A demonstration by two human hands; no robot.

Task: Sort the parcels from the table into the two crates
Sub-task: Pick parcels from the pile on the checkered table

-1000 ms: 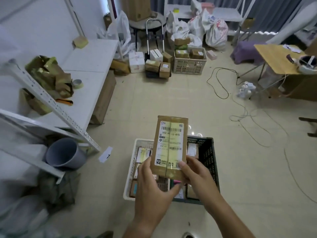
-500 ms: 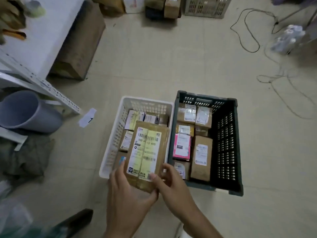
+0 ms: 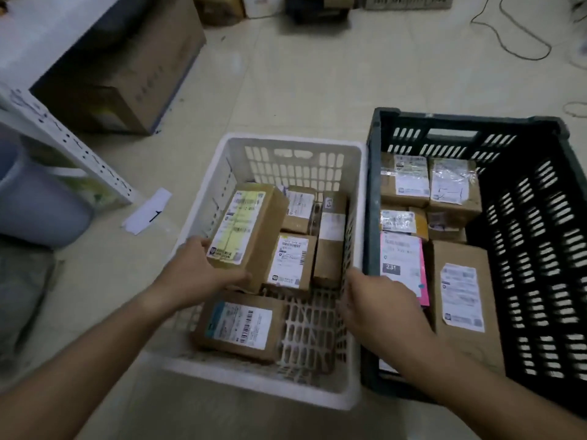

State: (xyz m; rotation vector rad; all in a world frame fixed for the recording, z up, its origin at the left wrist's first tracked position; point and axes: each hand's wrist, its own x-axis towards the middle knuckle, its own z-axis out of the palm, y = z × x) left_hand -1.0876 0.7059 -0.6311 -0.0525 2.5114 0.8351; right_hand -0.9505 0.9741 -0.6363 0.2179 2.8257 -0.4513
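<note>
Brown cardboard fills my left hand [image 3: 203,274]: I grip the parcel [image 3: 251,233] by its near end, thumb curled under it and fingers along its left side. It hangs tilted inside the white crate [image 3: 286,144], near the left wall, its label up and its far end higher than the end I hold. Its long axis runs away from me toward the crate's far wall, roughly in line with the boxes already lying there. Below it, at the near left corner, lies another labelled box [image 3: 239,325]; the bare grid floor [image 3: 314,322] shows at the near right corner.

My right hand [image 3: 378,303] holds nothing, fingers loosely bent over the rim where the white crate meets the black crate [image 3: 540,217]. I judge the left hand alone will set the parcel down, lowering its far end until it lies flat along the left wall.
</note>
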